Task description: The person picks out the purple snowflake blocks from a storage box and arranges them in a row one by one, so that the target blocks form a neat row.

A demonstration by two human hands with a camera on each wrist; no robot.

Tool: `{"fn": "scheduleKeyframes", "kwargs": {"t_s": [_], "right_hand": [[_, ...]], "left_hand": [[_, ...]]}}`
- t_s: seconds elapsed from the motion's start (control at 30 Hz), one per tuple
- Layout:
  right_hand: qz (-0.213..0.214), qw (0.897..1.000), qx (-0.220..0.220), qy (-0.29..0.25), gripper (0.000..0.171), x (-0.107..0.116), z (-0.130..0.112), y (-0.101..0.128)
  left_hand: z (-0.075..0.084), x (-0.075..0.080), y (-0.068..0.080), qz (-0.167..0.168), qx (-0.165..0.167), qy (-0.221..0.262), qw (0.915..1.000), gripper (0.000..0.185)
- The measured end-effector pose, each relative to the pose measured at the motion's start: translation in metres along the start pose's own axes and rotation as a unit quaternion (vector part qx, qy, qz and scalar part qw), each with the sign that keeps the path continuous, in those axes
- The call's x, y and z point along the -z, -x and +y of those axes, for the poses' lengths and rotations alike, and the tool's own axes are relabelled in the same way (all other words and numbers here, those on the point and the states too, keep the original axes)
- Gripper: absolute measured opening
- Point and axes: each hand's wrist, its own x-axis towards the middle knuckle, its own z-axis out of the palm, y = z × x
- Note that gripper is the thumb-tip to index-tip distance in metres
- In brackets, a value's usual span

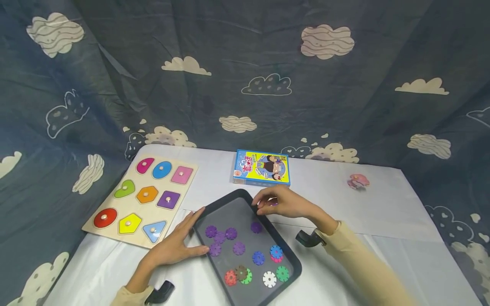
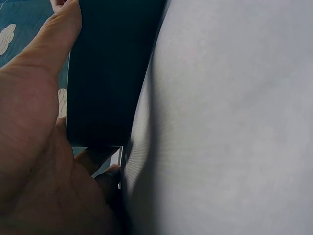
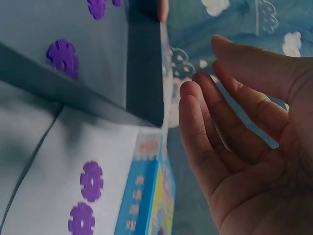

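A dark grey tray (image 1: 234, 214) lies aslant on the white table, holding several notched plastic discs. Most discs are purple (image 1: 239, 248); a blue disc (image 1: 258, 258), a white disc (image 1: 269, 279) and other colours lie nearer its front. My left hand (image 1: 172, 245) rests against the tray's left side, thumb and fingers spread along the rim. Above the tray's far right corner is my right hand (image 1: 281, 201), fingers loosely bent with nothing between them in the right wrist view. Below it, two purple discs, one of them here (image 3: 92, 181), lie on the table outside the tray.
A wooden shape puzzle board (image 1: 130, 199) lies at the left. Behind the tray is a blue and yellow card box (image 1: 262, 168). A small pink toy (image 1: 358, 181) sits at the back right. A dark cloud-patterned curtain (image 1: 229, 102) hangs behind the table.
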Motion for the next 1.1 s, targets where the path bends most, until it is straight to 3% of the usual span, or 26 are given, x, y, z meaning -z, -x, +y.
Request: {"fn": "scheduleKeyframes", "kwargs": {"t_s": [0.2, 0.7, 1.1], "right_hand": [[-0.062, 0.998, 0.02, -0.003, 0.025, -0.009, -0.004, -0.013], [-0.172, 0.982, -0.004, 0.08, 0.034, -0.048, -0.012, -0.043], [-0.189, 0.971, 0.008, 0.148, 0.02, -0.066, -0.021, -0.07]], "left_hand": [[-0.001, -0.001, -0.002, 0.0, 0.005, 0.003, 1.0, 0.104], [0.0, -0.001, 0.0, -0.004, 0.011, 0.007, 0.9999, 0.103], [-0.001, 0.0, 0.0, 0.0, 0.001, 0.008, 1.0, 0.103]]}}
